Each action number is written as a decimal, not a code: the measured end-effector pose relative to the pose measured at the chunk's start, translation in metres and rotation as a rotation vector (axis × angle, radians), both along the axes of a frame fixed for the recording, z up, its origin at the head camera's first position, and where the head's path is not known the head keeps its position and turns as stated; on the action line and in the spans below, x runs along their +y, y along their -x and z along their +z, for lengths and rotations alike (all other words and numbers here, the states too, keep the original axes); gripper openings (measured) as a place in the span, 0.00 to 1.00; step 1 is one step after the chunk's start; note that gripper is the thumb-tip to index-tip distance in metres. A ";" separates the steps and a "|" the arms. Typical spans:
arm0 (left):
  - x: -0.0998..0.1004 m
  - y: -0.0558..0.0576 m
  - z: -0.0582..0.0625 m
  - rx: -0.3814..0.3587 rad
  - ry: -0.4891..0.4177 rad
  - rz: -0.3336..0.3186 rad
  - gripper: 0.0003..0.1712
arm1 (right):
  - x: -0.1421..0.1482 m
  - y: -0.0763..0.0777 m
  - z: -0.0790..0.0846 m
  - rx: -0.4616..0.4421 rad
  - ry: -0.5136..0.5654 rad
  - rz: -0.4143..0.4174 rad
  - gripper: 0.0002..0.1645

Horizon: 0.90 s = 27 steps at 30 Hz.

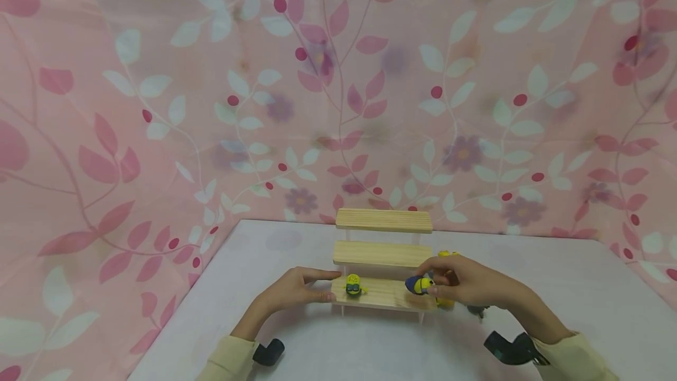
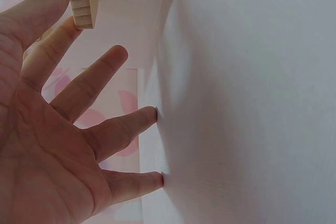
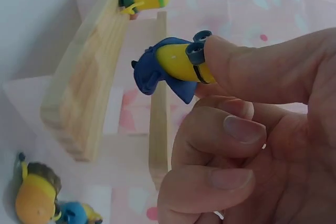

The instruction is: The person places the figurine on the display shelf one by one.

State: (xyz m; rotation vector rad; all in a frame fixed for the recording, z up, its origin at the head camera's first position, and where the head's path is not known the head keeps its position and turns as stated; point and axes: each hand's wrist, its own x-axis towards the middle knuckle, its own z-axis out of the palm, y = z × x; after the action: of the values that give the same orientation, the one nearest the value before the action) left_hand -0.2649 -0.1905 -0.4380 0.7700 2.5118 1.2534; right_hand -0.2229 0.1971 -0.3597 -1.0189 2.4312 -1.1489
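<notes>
My right hand (image 1: 468, 281) pinches a small yellow minion figure (image 3: 178, 61) with goggles and a blue lower part between thumb and forefinger. The figure is tilted over the right part of the lowest plank of a three-step wooden display shelf (image 1: 383, 294). In the right wrist view its goggles lie by my thumb, and the other fingers curl below. At the shelf's left end, my left hand (image 1: 293, 288) touches the lowest plank with straight thumb and forefinger. Its other fingers are spread, tips down at the white tabletop. Another yellow minion figure (image 1: 353, 286) stands upright on that plank's left part.
More toy figures are beside the shelf's right end, partly behind my right hand; one is yellow with a dark brown top (image 3: 38, 195), another has blue on it (image 3: 73, 212). Behind the white table (image 1: 296, 346) hangs a pink floral cloth (image 1: 338, 87).
</notes>
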 end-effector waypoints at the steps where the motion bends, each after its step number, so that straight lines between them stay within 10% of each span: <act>1: 0.000 0.000 0.000 0.000 0.001 0.000 0.26 | -0.002 0.001 0.001 -0.015 -0.005 0.001 0.16; 14: -0.001 0.003 -0.003 0.020 0.023 -0.008 0.28 | -0.034 0.014 0.008 -0.222 -0.007 -0.029 0.17; 27: 0.000 0.002 -0.001 0.032 0.039 -0.006 0.29 | -0.053 0.026 -0.001 -0.220 -0.036 -0.005 0.16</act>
State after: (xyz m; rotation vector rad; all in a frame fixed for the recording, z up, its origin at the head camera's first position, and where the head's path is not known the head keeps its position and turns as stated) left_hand -0.2670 -0.1904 -0.4395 0.7948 2.5492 1.1962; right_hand -0.2487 0.1443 -0.3612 -0.8292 2.2742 -1.1491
